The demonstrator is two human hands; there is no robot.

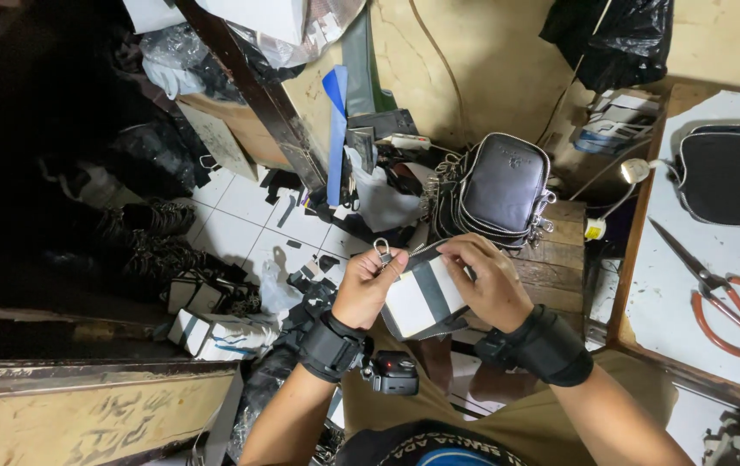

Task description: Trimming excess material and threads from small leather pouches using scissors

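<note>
Both my hands hold a flat bag panel [429, 298], white on its inner side with a black strip down the middle. My left hand [366, 285] pinches its upper left corner, where a small metal zipper pull [382, 251] sticks up. My right hand [489, 278] grips the panel's upper right edge with fingers curled over it. Both wrists carry black bands, and a small black camera [394, 373] hangs at the left wrist. Just beyond my hands stands a stack of finished black leather pouches [501, 188] with zippers.
A white worktable [715, 259] to the right holds orange-handled scissors [731, 300] and a black pouch panel [730, 175]. A wooden stool [556, 259] supports the pouches. Black scraps litter the white tiled floor [240, 226]. Small boxes [210, 332] lie at the left.
</note>
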